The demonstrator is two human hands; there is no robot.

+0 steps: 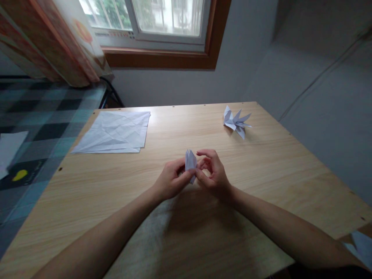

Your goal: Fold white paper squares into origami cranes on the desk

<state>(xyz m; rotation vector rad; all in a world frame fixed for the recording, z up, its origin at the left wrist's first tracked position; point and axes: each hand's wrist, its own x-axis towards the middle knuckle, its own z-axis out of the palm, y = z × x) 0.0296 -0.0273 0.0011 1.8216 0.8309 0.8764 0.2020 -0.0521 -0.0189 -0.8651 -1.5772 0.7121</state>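
Note:
A small white folded paper [190,159] with pointed upper tips is held upright above the middle of the wooden table. My left hand [173,176] grips it from the left, thumb across its lower front and fingers behind it. From the right, my right hand [213,172] touches its lower edge with the thumb. The index finger of that hand is raised and curved, apart from the paper; its other fingers are curled and partly hidden. The paper's lower point sticks out beneath the thumbs.
Creased white paper sheets [116,131] lie stacked at the table's far left. A spiky folded paper piece [236,122] sits at the far right. The wooden table [261,166] meets a wall below a window [170,19]. A checked cloth surface [58,100] lies left.

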